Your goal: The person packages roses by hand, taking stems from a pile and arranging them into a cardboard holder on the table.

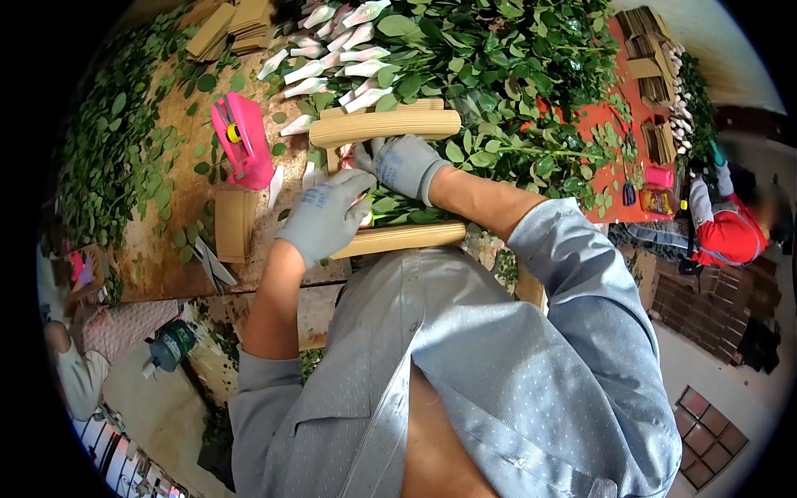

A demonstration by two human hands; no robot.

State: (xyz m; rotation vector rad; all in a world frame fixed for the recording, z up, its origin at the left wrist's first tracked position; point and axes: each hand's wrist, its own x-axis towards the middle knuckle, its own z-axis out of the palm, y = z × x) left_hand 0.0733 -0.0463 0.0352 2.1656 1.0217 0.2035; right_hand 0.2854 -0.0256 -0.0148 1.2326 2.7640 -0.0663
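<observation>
My left hand (325,214), in a grey glove, is closed, its fingers bent between two ridged tan bars. Beside its thumb shows a pale flower head (366,217) with green leaves next to it. My right hand (405,164), gloved alike, curls its fingers just under the upper bar (386,126), close to the left fingertips. What either hand grips is hidden by the gloves. Nearer my body lies the lower bar (403,239). Green leafy stems (407,209) run between the bars, below my right hand.
Wrapped flower heads (336,62) and leafy stems (498,66) are piled beyond the bars. On the left are a pink tape dispenser (241,141), a cardboard piece (236,226) and a metal blade-like tool (213,266). A person in red (730,232) is at the right.
</observation>
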